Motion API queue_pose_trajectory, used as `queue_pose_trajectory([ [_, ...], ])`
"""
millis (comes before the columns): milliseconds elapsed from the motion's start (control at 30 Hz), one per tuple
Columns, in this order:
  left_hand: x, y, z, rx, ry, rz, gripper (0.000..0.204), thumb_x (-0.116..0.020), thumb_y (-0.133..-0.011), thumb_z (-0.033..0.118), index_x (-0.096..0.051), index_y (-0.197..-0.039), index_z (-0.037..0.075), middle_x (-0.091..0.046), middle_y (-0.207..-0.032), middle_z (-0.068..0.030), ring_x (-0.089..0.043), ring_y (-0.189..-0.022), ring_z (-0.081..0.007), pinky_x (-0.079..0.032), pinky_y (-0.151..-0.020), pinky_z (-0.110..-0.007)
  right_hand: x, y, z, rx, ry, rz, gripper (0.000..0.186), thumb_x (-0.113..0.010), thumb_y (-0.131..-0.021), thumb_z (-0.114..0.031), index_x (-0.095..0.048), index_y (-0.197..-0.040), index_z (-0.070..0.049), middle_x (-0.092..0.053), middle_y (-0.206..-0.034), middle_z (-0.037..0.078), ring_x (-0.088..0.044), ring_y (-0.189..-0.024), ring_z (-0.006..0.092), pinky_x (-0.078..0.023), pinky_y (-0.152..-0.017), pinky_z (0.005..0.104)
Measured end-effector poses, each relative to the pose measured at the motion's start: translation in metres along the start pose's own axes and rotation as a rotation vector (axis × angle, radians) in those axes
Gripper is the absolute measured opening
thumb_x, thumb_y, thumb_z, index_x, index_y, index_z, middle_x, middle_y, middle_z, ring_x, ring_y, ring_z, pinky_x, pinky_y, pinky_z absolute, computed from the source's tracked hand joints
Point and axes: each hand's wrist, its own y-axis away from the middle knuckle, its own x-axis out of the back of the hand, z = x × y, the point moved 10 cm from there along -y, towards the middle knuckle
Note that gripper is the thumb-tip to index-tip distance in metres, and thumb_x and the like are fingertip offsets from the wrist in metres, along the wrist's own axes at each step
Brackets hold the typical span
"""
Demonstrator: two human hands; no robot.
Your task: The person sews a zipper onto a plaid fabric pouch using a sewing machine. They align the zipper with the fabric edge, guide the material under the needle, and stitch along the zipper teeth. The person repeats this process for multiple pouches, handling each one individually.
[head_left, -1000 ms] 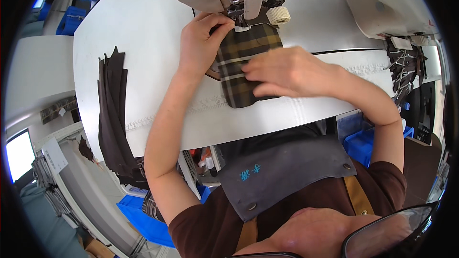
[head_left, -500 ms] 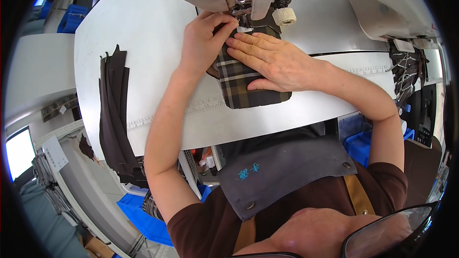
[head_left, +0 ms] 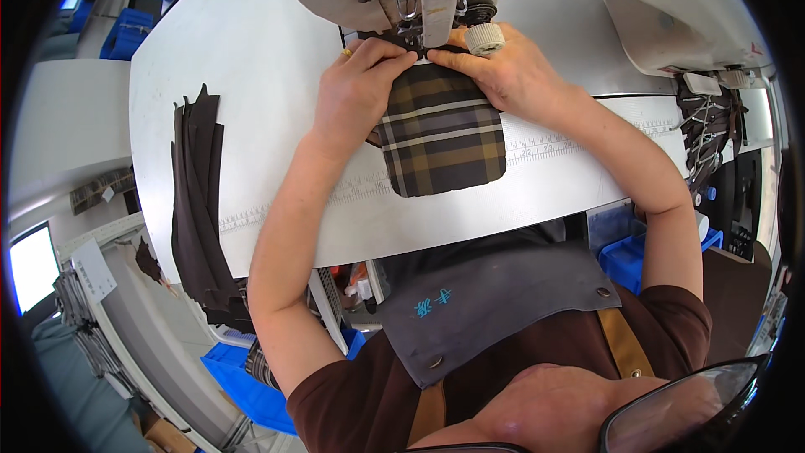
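A plaid fabric piece (head_left: 442, 138) in black, brown and white, with rounded near corners, lies under the head of a sewing machine (head_left: 436, 0). My left hand (head_left: 360, 88) pinches its far edge just left of the needle area, thumb and index finger together. From the other side my right hand (head_left: 516, 71) grips the same edge, its fingertips close to the left ones. The machine's ribbed white knob (head_left: 484, 39) covers part of the right fingers. A dark strip shows at the far edge under the fingertips; its exact fold is hidden.
Dark fabric strips (head_left: 197, 201) hang over the left part of the white table (head_left: 277, 126). A printed ruler (head_left: 352, 187) runs across the tabletop. Blue bins (head_left: 247, 377) stand below it. Bundled dark pieces with metal clips (head_left: 708, 122) hang at the right.
My right hand has lifted from lying flat on the plaid fabric and moved up to its far edge. More of the plaid shows now. The left hand keeps its pinch.
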Motion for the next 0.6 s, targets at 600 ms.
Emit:
queue_pose_trajectory([
  [600,0.0004,-0.0005,-0.0014,-0.045,0.014,-0.012,0.022,-0.063,-0.074,-0.004,-0.069,-0.092,0.007,-0.066,-0.094,-0.0034,-0.063,-0.084,-0.0219,-0.050,-0.074,-0.031,0.0005,-0.0027,-0.0057,0.016,0.069,0.016,0.037,-0.061,-0.074,-0.007,-0.063,-0.111,-0.012,-0.061,-0.097,-0.002,-0.054,-0.092,0.0181,-0.045,-0.077,0.0304],
])
